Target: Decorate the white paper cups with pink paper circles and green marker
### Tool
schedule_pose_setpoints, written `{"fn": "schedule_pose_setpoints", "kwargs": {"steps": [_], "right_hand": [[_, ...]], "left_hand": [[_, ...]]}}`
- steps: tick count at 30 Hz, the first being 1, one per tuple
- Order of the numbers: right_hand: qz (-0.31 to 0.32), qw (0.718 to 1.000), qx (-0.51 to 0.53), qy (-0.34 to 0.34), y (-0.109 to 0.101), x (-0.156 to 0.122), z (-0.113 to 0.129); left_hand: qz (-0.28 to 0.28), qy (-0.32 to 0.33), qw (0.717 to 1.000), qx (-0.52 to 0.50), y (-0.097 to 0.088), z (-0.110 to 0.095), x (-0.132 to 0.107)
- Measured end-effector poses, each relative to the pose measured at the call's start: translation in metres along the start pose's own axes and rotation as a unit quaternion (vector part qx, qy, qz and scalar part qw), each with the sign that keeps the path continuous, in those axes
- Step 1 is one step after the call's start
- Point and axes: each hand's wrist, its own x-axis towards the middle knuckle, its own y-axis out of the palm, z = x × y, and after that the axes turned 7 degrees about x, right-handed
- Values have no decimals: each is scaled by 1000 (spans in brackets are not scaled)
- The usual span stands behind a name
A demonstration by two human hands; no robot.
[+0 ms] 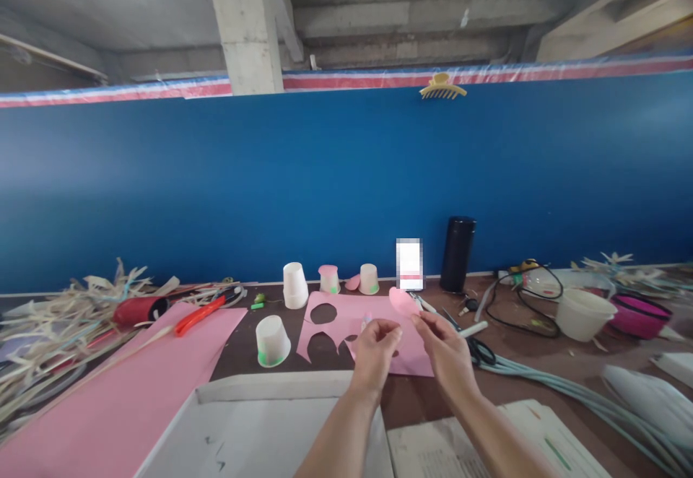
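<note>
My right hand [441, 344] pinches a pink paper disc [402, 302] by its lower right edge, holding it above the table. Beside it, my left hand [375, 352] has thumb and forefinger pressed together; whatever lies between them is too small to make out. Below both hands lies a pink paper sheet [346, 312] with round holes cut in it. Upside-down paper cups stand around the sheet: a white cup with a green rim [272, 339] at the left, a small cup [369, 278] behind, and another cup [328, 279] topped with pink paper.
Scissors [481, 352] and blue-green cords [574, 384] lie to the right. A black flask [458, 254] stands against the blue partition [346, 175]. In front is a white box lid [260, 435]. A large pink sheet [141, 384] and pale strips [81, 319] cover the left.
</note>
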Motion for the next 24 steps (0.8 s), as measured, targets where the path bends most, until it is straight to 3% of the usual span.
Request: {"fn": "schedule_pose_setpoints", "kwargs": {"steps": [3, 7, 13, 24], "right_hand": [[26, 976, 174, 130, 0, 0, 0], [78, 943, 266, 184, 5, -6, 5], [105, 942, 252, 193, 12, -14, 7], [163, 954, 172, 184, 15, -20, 8]], "left_hand": [[-9, -22, 999, 38, 1, 5, 2], [-15, -39, 999, 10, 0, 5, 3], [33, -32, 989, -138, 0, 4, 3], [27, -18, 963, -266, -2, 7, 8]]}}
